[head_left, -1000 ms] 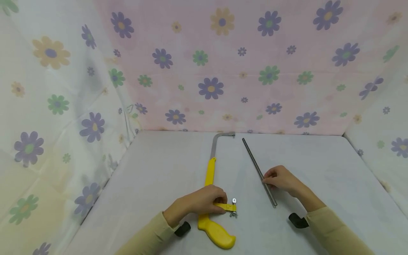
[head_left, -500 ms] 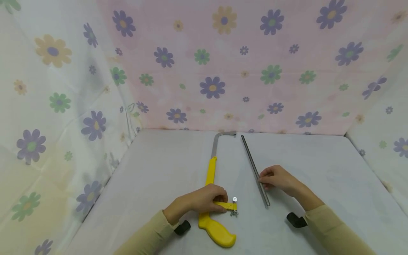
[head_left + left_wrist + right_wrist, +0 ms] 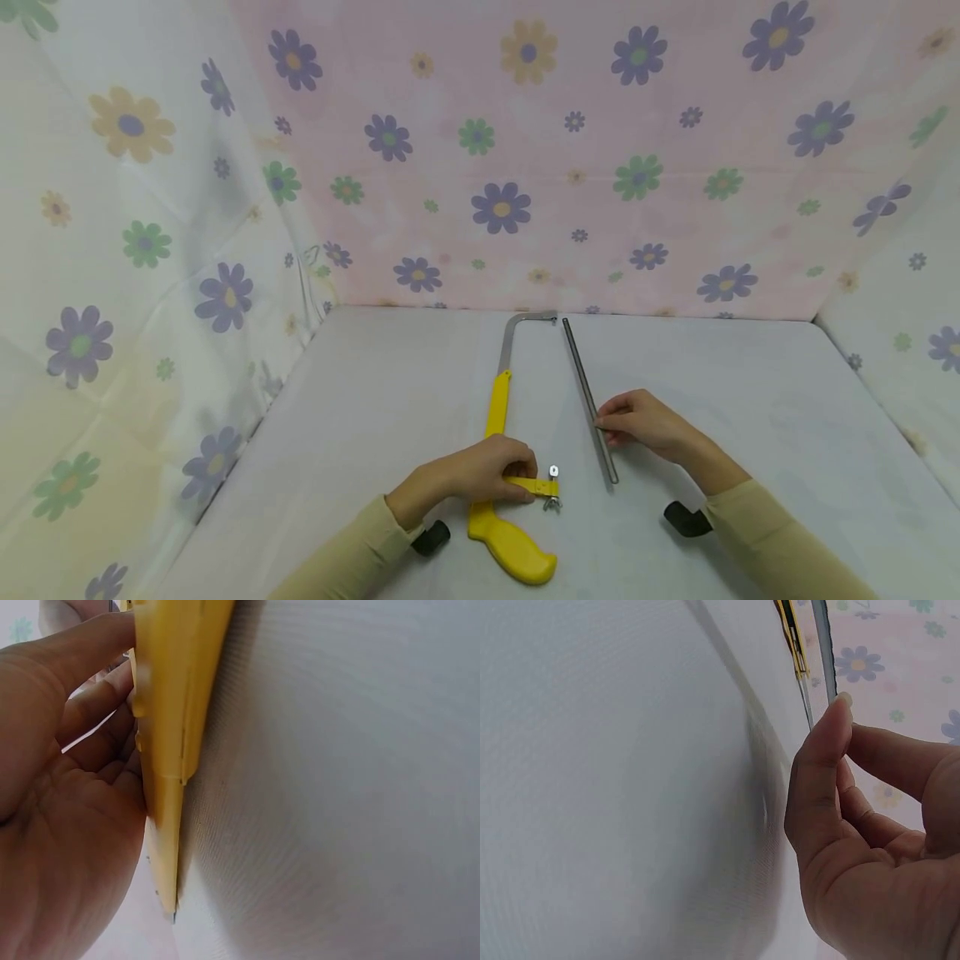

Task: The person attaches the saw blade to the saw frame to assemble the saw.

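Observation:
A yellow hacksaw frame (image 3: pixel 498 404) lies on the white table in the head view, its grey bent end pointing away and its handle (image 3: pixel 517 554) near the person. My left hand (image 3: pixel 483 471) grips the frame where its short yellow arm branches off; a wing nut (image 3: pixel 552 504) sits at that arm's tip. No blade spans the frame. To the right, my right hand (image 3: pixel 648 425) pinches a thin grey hacksaw blade (image 3: pixel 579 367) between thumb and fingers, slanted beside the frame's open side. In the right wrist view, one edge of the blade (image 3: pixel 826 652) looks finely wavy.
White cloth covers the table (image 3: pixel 375 375). Flowered fabric (image 3: pixel 435 167) hangs behind it and on both sides. Black wrist-worn pieces (image 3: pixel 686 518) stick out beneath both sleeves.
My right hand has carried the blade leftward, closer to the hacksaw frame, and the blade stands slightly steeper. My left hand keeps its hold, and the frame stays in place.

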Action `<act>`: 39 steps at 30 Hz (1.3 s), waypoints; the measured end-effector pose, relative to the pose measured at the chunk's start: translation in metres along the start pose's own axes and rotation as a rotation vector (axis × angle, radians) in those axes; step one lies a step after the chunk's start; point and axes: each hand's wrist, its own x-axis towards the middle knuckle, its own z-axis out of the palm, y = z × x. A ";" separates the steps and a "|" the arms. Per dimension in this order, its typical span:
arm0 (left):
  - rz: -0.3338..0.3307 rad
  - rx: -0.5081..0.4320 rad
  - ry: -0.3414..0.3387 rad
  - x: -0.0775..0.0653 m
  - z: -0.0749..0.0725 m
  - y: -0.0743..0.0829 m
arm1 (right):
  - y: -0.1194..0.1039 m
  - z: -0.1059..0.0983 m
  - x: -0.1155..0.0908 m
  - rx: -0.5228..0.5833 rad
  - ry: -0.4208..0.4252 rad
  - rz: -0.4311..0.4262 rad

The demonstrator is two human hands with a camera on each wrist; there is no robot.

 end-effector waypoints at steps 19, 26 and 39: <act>-0.006 0.010 -0.010 0.000 0.001 -0.001 | -0.003 0.010 0.013 0.101 -0.020 0.013; -0.010 0.014 -0.011 0.000 0.000 0.000 | -0.005 0.012 0.018 0.125 -0.014 0.008; 0.008 0.023 -0.015 0.001 -0.002 0.001 | -0.005 0.017 0.025 0.141 0.000 0.023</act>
